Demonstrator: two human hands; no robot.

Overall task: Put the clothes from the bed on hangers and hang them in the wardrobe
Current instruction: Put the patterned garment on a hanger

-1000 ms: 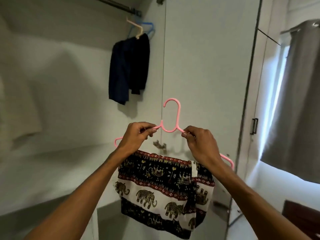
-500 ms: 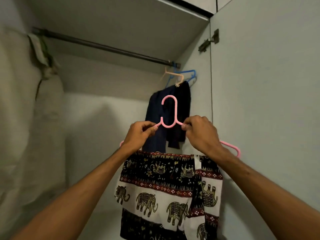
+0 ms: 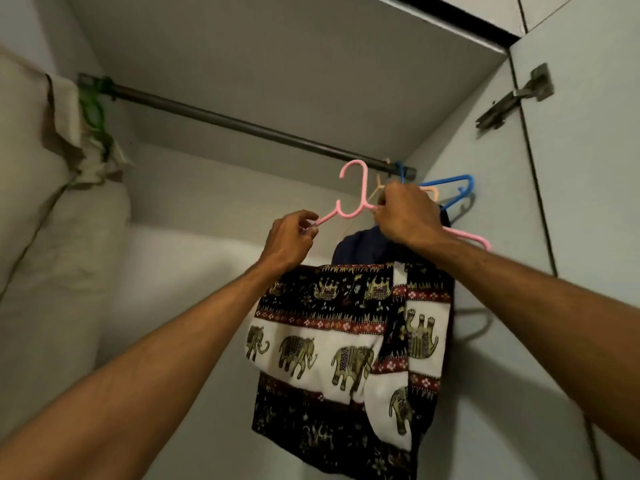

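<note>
Elephant-print garment (image 3: 332, 341): folded over the bar of the pink hanger (image 3: 347, 215), draped straight down below the grip. Hanger pinched at both shoulders. Left hand (image 3: 291, 239): thumb and fingertips closed on the left arm. Right hand (image 3: 405, 216): fingers curled round the right arm, close to the neck.

Change over the last 1 s: hanger and garment lifted from in front of the door edge, well under the hanging clothes, up into the top of the wardrobe (image 3: 311, 64). Same 2-handed pinch throughout. Hook now just above the grip, crown at the underside of the rail (image 3: 242, 124), near the rail's right end. Touching it or short of it: cannot tell. Hook not yet over the rail, opening turned to the left of the grip.

Meaning for the task, as a judgement: hangering of this garment done, hanging step nearly finished. Probably 1 last lift and a drop onto the rail needed.

Wardrobe contents:
- Directly behind and right of the grip: 1 dark navy garment (image 3: 360, 247) hanging from the rail, with a blue hanger (image 3: 450, 187) and a pale peach hanger (image 3: 433, 192) crowded at the same spot. Which of the 2 carries the navy piece: unclear.
- Far left of the grip: green hanger (image 3: 93, 109) at the rail's other end, cream fabric (image 3: 52, 202) below it.

Possible snag: pink hook catching the neighbouring hooks just right of the grip.
</note>
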